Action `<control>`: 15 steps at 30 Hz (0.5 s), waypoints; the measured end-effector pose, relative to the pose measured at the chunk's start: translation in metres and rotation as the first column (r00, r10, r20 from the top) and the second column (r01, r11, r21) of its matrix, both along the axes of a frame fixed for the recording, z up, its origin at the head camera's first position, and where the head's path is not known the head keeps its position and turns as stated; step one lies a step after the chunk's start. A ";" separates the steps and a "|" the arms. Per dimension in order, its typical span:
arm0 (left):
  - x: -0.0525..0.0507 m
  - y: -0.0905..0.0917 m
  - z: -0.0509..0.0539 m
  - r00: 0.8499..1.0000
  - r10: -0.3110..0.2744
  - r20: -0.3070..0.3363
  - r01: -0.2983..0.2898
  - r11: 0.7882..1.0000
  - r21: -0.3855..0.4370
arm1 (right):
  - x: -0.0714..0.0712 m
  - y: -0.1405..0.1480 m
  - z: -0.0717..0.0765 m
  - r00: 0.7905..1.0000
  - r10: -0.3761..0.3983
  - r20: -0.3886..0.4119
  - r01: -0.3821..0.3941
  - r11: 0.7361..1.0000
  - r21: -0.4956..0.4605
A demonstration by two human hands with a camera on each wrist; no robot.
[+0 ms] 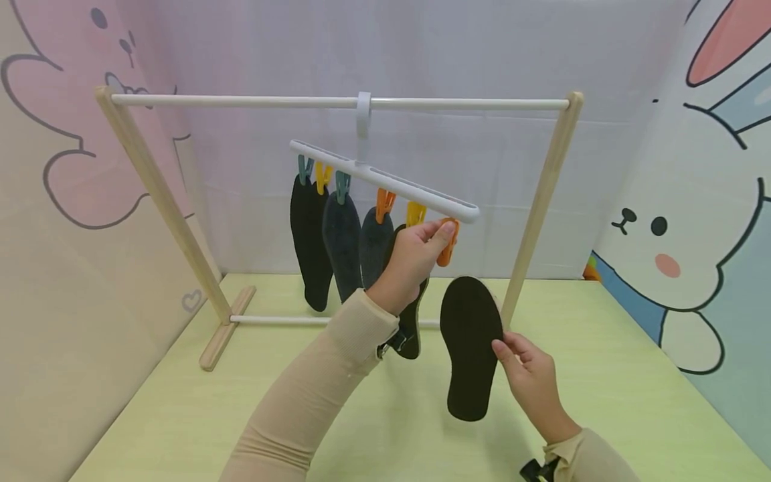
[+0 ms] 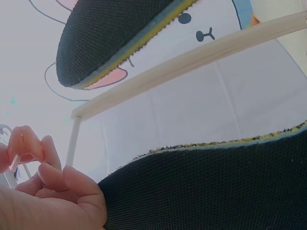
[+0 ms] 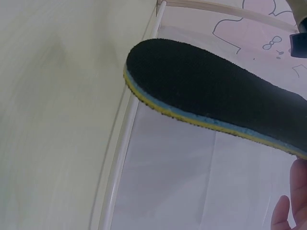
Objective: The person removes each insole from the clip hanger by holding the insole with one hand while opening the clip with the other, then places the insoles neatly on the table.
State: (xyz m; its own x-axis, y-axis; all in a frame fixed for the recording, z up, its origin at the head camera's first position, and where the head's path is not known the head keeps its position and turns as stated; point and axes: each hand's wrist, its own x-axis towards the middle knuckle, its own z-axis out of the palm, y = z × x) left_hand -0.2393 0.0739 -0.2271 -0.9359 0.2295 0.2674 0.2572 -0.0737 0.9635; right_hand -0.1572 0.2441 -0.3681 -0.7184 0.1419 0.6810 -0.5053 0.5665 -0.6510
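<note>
Left arm: my sleeved forearm (image 1: 313, 395) rises from the bottom edge across the middle, its left hand (image 1: 406, 268) raised to just under the right end of the white hanger (image 1: 415, 189).
Right arm: I bring it in from the lower right corner, so that its right hand (image 1: 533, 378) sits lower than the other, above the pale table (image 1: 608, 415).
Hidden by my reach: the nearest hung insole (image 1: 411, 331), under a yellow clip (image 1: 415, 213), is partly covered by my hand and wrist; the grey insole (image 1: 376, 235) beside it loses its lower part behind my arm.
Hard to make out: at the far end, a teal clip (image 1: 305, 170) and another yellow clip (image 1: 323, 178) stand so close over black material that I cannot tell whether one insole hangs there or two.
Cut off: the right wrist view shows only a few of my fingertips at its edge; the held insole runs out of that view.
Left grip: thumb and fingers nearly together, pinching an orange clip (image 1: 446, 249); whether its mouth is spread I cannot tell.
Right grip: closed to the insole's thickness, thumb on the near face, fingers behind, pinching the black insole (image 1: 472, 348) by its right edge.
Held insole: nearly upright, wide end up, below the orange clip and apart from it.
</note>
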 end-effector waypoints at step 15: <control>0.000 0.001 -0.003 1.000 -0.003 -0.028 0.003 1.000 0.006 | -0.001 0.006 -0.001 1.000 -0.005 0.014 0.005 1.000 -0.020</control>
State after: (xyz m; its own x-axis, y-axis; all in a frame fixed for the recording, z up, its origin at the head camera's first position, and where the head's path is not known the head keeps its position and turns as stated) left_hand -0.2397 0.0751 -0.2304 -0.9274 0.2305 0.2948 0.2837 -0.0803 0.9555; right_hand -0.1585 0.2502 -0.3686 -0.7270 0.1589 0.6680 -0.4934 0.5556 -0.6692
